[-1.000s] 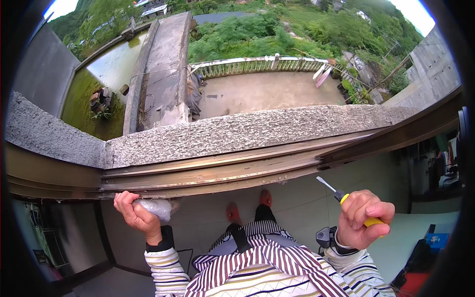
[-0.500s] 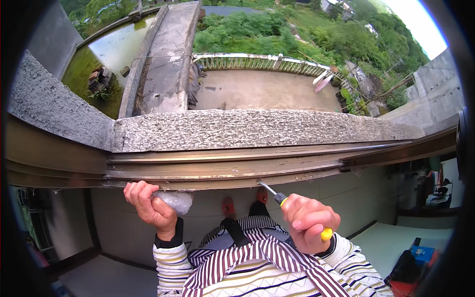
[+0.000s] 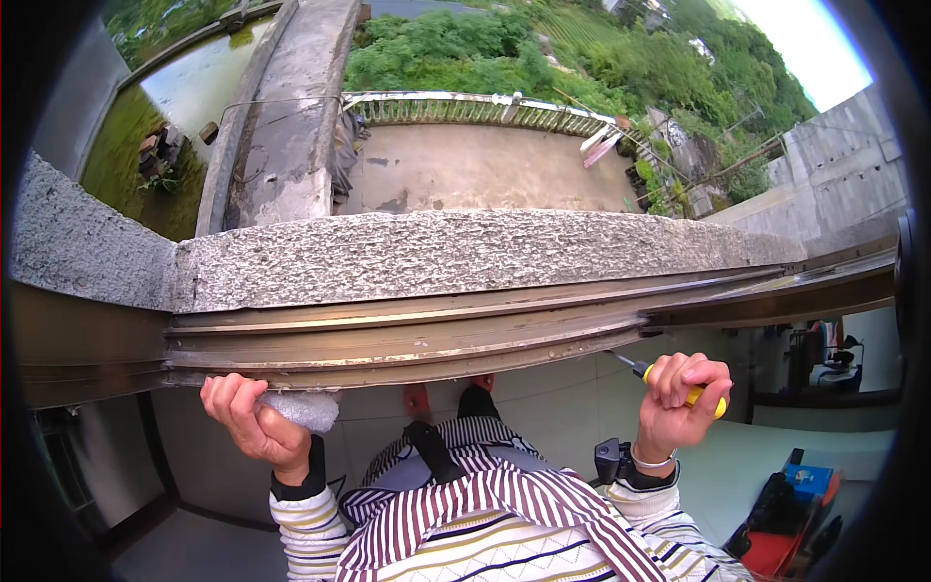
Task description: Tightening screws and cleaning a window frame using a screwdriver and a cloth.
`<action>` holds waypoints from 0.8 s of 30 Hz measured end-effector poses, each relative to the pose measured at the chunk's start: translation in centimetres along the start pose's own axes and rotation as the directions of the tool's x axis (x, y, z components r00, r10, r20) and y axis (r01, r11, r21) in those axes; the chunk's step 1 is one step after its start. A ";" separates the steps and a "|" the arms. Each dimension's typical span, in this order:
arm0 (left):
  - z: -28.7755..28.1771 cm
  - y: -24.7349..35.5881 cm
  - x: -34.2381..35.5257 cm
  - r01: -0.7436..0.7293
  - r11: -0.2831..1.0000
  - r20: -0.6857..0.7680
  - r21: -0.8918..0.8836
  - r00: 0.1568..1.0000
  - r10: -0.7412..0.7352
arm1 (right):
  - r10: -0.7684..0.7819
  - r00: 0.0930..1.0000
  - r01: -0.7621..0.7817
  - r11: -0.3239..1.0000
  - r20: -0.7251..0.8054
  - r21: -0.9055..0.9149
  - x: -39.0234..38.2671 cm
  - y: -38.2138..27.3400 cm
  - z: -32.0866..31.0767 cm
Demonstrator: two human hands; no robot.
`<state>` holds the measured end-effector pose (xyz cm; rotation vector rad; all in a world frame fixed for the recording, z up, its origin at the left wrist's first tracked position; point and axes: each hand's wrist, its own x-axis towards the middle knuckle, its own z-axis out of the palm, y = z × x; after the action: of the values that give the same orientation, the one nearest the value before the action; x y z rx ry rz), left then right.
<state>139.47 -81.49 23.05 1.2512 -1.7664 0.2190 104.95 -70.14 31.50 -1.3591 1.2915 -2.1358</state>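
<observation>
My right hand (image 3: pixel 679 400) is closed round the yellow-and-black handle of a screwdriver (image 3: pixel 630 364). Its metal shaft points up and left, with the tip at the inner edge of the brown metal window frame (image 3: pixel 417 347). At the left part of that same edge, my left hand (image 3: pixel 254 427) is closed on a crumpled, whitish wad that looks like bubble wrap (image 3: pixel 303 410). Its fingertips lie up against the frame. Part of the wad is hidden under the fingers. Long grooves and some grime show along the frame's track.
Beyond the frame runs a rough concrete sill (image 3: pixel 465 254), with a drop to a terrace (image 3: pixel 485 165) below. A sash rail (image 3: pixel 776 301) crosses the right side of the frame. Behind me at right, a red-and-black pile with a blue box (image 3: pixel 807 478) lies on a pale surface.
My right hand has carried the screwdriver rightward along the frame's inner edge. My left hand still grips the wad at the left. The whole view has shifted slightly.
</observation>
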 end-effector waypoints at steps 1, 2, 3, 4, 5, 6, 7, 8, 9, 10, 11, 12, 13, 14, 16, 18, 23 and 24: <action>0.0 0.0 -0.1 -0.002 1.000 0.004 0.015 1.000 0.002 | 0.012 1.000 -0.011 1.000 -0.016 0.029 0.1 -0.2 0.3; 0.1 -0.1 0.1 -0.002 1.000 0.011 0.013 1.000 0.002 | 0.022 0.999 -0.021 0.999 -0.034 0.050 0.4 -0.8 0.5; -0.2 -0.1 0.1 0.008 1.000 0.015 0.029 1.000 -0.009 | -0.046 0.999 0.045 0.998 0.014 0.047 1.1 -2.6 0.1; -0.2 0.0 -0.1 0.018 0.999 0.025 0.034 1.000 -0.019 | -0.041 0.990 0.012 0.976 0.132 0.217 2.2 -4.3 -0.5; 0.0 0.2 0.0 0.016 0.999 0.021 0.034 1.000 -0.017 | -0.024 0.994 -0.005 0.963 0.107 0.268 3.1 -5.4 -0.4; 0.1 0.1 -0.1 0.019 0.999 0.012 0.033 1.000 -0.020 | -0.009 0.997 -0.017 0.948 0.080 0.318 3.8 -5.8 -0.3; 0.2 -0.1 -0.3 0.024 0.999 0.002 0.032 1.000 -0.024 | -0.014 0.996 -0.006 0.972 0.084 0.236 4.4 -5.2 0.2; 0.1 -0.2 -0.5 0.033 0.999 -0.014 0.042 0.999 -0.032 | -0.018 0.995 0.002 0.987 0.098 0.163 4.9 -4.3 1.1; 0.1 0.0 -0.5 0.026 0.999 -0.014 0.046 1.000 -0.025 | 0.029 0.994 -0.043 0.990 0.108 0.131 5.2 -3.6 1.9; 0.3 0.1 -0.4 0.029 0.999 -0.015 0.044 0.999 -0.029 | 0.103 0.986 -0.107 0.994 0.131 0.018 5.4 -3.0 2.1; 0.3 0.0 -0.4 0.033 0.998 -0.013 0.048 0.999 -0.032 | 0.161 0.980 -0.156 0.986 0.113 -0.051 5.6 -2.3 2.6; 0.4 0.0 -0.5 0.037 0.998 -0.011 0.053 0.999 -0.037 | 0.217 0.972 -0.205 0.971 0.092 -0.119 5.9 -1.6 3.1; 0.4 0.0 -0.7 0.040 0.998 -0.003 0.057 0.999 -0.040 | 0.262 0.963 -0.245 0.951 0.068 -0.191 6.2 -1.1 3.5; 0.2 -0.2 -0.9 0.036 0.997 0.002 0.064 0.999 -0.036 | 0.291 0.955 -0.271 0.935 0.057 -0.228 6.4 -1.1 3.7; -0.1 -0.5 -1.3 0.028 0.997 0.013 0.074 1.000 -0.029 | 0.347 0.937 -0.322 0.897 0.030 -0.302 6.7 -1.0 3.9; -0.3 -1.0 -1.7 0.011 0.997 0.014 0.082 1.000 -0.012 | 0.392 0.918 -0.361 0.887 0.054 -0.288 6.7 -0.5 3.8; -0.3 -1.4 -2.0 -0.006 0.996 0.011 0.090 1.000 0.006 | 0.443 0.897 -0.435 0.878 -0.008 -0.200 7.2 0.5 3.3; -0.2 -1.6 -2.1 -0.013 0.996 0.006 0.089 1.000 0.013 | 0.439 0.898 -0.432 0.880 -0.011 -0.196 7.2 0.6 3.3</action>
<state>140.99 -80.76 21.05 1.3051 -1.7865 0.3054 103.93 -76.91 35.58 -1.0340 1.6453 -1.7093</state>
